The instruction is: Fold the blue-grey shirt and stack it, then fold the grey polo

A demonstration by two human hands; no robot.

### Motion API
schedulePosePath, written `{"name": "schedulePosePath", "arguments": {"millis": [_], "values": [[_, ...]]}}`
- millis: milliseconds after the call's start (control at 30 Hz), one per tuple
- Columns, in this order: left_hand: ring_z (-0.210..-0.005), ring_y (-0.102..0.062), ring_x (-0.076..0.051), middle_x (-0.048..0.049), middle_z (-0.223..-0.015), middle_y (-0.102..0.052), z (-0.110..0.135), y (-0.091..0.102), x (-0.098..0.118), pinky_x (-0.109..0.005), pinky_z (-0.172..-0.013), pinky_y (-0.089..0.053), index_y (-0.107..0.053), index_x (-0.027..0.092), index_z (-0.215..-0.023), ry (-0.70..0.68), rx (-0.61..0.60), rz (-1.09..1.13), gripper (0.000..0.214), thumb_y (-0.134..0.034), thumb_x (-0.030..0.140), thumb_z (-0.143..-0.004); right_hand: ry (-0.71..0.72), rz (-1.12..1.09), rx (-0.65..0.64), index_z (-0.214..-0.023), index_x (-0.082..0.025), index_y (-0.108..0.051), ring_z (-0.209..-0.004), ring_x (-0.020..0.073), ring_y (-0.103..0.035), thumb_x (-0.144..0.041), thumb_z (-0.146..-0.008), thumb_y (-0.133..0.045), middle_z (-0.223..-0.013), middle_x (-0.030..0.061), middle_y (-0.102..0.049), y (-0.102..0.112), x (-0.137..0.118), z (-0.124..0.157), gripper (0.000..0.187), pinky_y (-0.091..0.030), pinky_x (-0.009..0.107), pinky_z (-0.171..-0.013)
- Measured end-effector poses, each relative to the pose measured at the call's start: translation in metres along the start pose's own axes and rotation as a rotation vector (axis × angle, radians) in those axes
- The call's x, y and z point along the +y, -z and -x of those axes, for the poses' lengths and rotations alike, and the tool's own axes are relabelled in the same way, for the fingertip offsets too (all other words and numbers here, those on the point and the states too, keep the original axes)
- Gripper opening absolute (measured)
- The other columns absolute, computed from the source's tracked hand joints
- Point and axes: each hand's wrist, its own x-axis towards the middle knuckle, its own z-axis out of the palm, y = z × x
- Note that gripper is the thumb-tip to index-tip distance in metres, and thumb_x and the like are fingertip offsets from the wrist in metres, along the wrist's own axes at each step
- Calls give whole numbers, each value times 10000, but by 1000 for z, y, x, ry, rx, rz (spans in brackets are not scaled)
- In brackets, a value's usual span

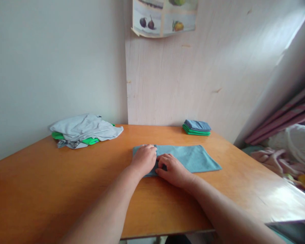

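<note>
A grey-blue cloth lies flat on the orange wooden table, folded into a long strip. My left hand rests on the strip's left end with its fingers curled down onto the fabric. Beside it, my right hand lies on the cloth's near edge, fingers bent and pinching the fabric. The two hands touch each other at the cloth's left part.
A loose heap of pale grey and green cloths sits at the table's back left. A small stack of folded green and blue cloths stands at the back right by the wooden panel. Bedding and pink fabric lie beyond the right edge.
</note>
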Motion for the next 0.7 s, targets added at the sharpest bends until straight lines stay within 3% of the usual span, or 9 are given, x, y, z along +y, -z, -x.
{"name": "schedulePosePath", "arguments": {"millis": [133, 233, 333, 433, 533, 700], "values": [[-1424, -451, -259, -121, -1481, -563, 3, -7, 6, -438, -1175, -333, -631, 202, -1279, -35, -119, 25, 393, -368, 340, -1023, -141, -7, 139, -813, -225, -633, -884, 172, -641, -280, -966, -525, -898, 25, -715, 6, 12, -4, 195, -466, 277, -841], [-1496, -343, -275, -130, -1591, -425, 5, -11, 6, -479, -1217, -257, -547, 192, -1419, -5, -189, 5, 529, -369, 486, -1017, -241, 116, 171, -980, -222, -691, -1109, 209, -635, -377, -1013, -474, -1097, 76, -730, 11, 24, -6, 269, -442, 315, -982], [-1530, -266, -269, -118, -1632, -346, 6, -11, 7, -485, -1239, -201, -488, 191, -1487, 9, -234, -35, 633, -342, 573, -1004, -349, 245, 78, -1243, -192, -656, -1422, 283, -424, -484, -1020, -446, -1436, 138, -581, 13, 36, -6, 423, -310, 414, -1156], [-1542, -231, -264, -113, -1651, -291, 5, -10, 8, -486, -1245, -179, -444, 173, -1524, 14, -272, -70, 676, -294, 584, -1008, -456, 309, -28, -1448, -179, -518, -1518, 331, -247, -571, -1015, -397, -1602, 149, -390, 14, 46, -5, 597, -216, 496, -1202], [-1550, -206, -264, -102, -1662, -253, 5, -9, 8, -494, -1248, -165, -411, 163, -1547, 27, -305, -74, 729, -254, 621, -1002, -532, 341, -83, -1526, -152, -417, -1534, 321, -201, -621, -1012, -336, -1630, 163, -333, 20, 60, -2, 700, -183, 497, -1213], [-1558, -173, -263, -85, -1663, -254, 4, -12, 6, -490, -1255, -135, -388, 182, -1563, 47, -319, -50, 797, -232, 695, -973, -651, 433, -135, -1529, -129, -416, -1542, 313, -172, -646, -1012, -265, -1644, 153, -306, 43, 97, 12, 747, -135, 496, -1227]]}}
